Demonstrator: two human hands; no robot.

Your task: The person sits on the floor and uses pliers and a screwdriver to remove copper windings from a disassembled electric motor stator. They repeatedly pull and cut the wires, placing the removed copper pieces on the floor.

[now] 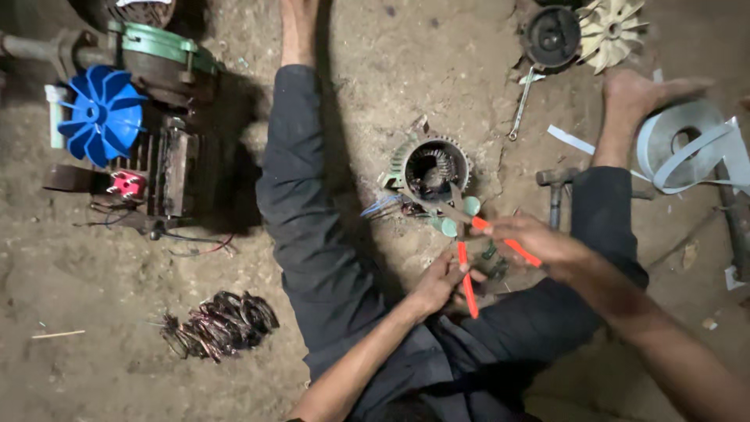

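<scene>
I see both hands on the cutters (469,250) w/ orange handles. Left hand (439,283) is closed on one handle, right hand (539,246) closed on the other. Blades sit at the small motor (434,166), mid floor, between my legs.

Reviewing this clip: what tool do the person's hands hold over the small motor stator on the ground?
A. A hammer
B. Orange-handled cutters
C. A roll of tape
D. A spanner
B: the right hand and the left hand grip the orange-handled cutters, whose blades reach the stator; the hammer, spanner and tape roll lie untouched on the ground.
</scene>
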